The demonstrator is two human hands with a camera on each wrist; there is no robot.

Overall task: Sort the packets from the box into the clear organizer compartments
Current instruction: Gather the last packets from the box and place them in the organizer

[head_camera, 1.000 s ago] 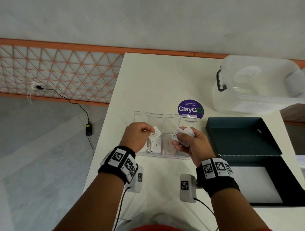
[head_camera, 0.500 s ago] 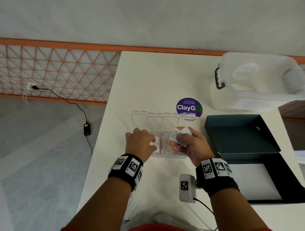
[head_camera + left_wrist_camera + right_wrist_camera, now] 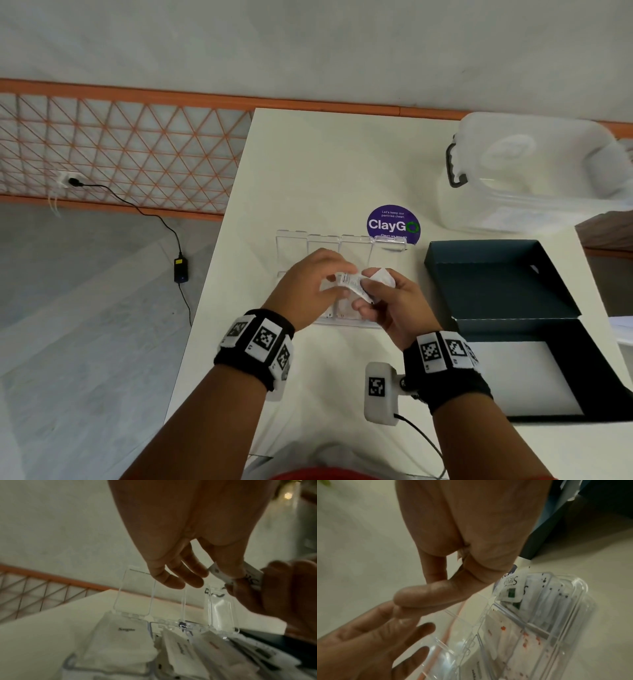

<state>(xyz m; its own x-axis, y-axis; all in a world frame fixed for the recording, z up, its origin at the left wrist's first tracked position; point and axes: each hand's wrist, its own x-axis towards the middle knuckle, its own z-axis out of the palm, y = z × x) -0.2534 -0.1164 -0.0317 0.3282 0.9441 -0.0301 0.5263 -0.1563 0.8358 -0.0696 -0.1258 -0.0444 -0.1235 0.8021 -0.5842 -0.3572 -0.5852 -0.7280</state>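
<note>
Both hands meet above the clear organizer (image 3: 322, 245), whose lids stand open. My right hand (image 3: 380, 301) grips a small bunch of white packets (image 3: 385, 277). Thumb and forefinger of my left hand (image 3: 337, 279) pinch one printed packet (image 3: 352, 283) sticking out of that bunch. The left wrist view shows this pinch on the packet (image 3: 217, 573), with the right hand (image 3: 283, 588) beside it. Below, the organizer (image 3: 135, 592) compartments hold upright white packets (image 3: 123, 642). In the right wrist view, Stevia packets (image 3: 510, 588) stand in the end compartment of the organizer (image 3: 573, 588).
An open dark box (image 3: 496, 284) with its lid (image 3: 548, 370) lies right of the organizer. A clear lidded bin (image 3: 534, 171) stands at the back right, and a purple ClayGo sticker (image 3: 393, 224) is behind the organizer. The table's left edge drops to the floor.
My left hand went down to the organizer and let go of its earlier packet, then rose and moved right to pinch a packet from the right hand's bunch. The right hand barely moved.
</note>
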